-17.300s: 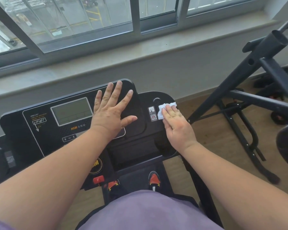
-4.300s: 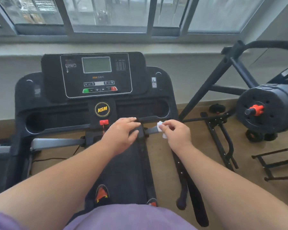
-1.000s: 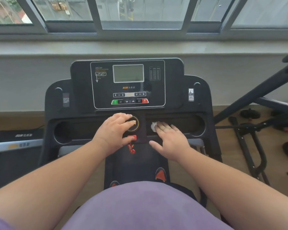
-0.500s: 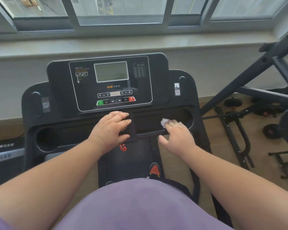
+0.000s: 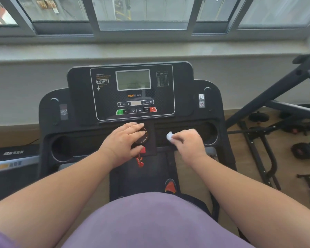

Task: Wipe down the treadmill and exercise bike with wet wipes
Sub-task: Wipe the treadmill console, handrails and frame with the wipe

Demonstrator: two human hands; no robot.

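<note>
Right hand [image 5: 190, 143] is pinching the balled-up wipe [image 5: 170, 136] over the treadmill [image 5: 48, 111] tray, which runs 9-to-3, unwiped pocket at 3 o'clock, while left hand [image 5: 123, 140] just rests flat, fingers loose, on the center knob [image 5: 145, 135].

A grey window sill [image 5: 150, 51] is being lit by daylight from sliding windows [image 5: 143, 13] directly above it. Below the sill, a pale wall [image 5: 25, 90] is being met by wooden flooring [image 5: 290, 176]. Right of the sill, a black metal frame [image 5: 276, 97] is being propped diagonally.
</note>
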